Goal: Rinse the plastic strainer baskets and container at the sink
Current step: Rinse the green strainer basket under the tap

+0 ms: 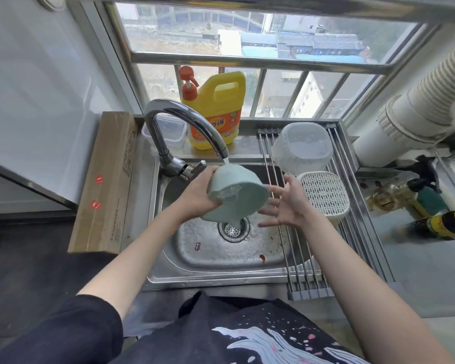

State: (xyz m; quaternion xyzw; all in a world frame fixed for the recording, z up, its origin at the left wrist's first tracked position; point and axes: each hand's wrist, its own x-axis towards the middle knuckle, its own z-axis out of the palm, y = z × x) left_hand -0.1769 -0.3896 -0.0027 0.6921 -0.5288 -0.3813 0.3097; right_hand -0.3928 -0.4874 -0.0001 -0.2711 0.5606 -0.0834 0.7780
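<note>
I see the green basket (235, 194) held over the sink (221, 269), tilted with its underside turned toward me, right under the tap (192, 127). Water from the spout strikes its upper edge and runs out below toward the drain (233, 228). My left hand (199, 191) grips it from the left, fingers curled round its rim and wall. My right hand (286, 203) is spread wide, fingers straight and apart, just beside the basket's right side; I cannot tell if the fingertips touch it.

To the right, a drying rack (300, 248) of metal rods lies across the sink's edge. On it rests a white basket (325, 197), upside down with its perforated base up, and behind it, touching or nearly so, a clear container (302, 147), also overturned.

Behind the tap on the back ledge stands a yellow detergent jug (216, 111) with an orange pump, beside a small clear box (168, 132). A long cardboard box (107, 185) lies along the left of the sink. Bottles (426, 203) lie on the surface at far right.
</note>
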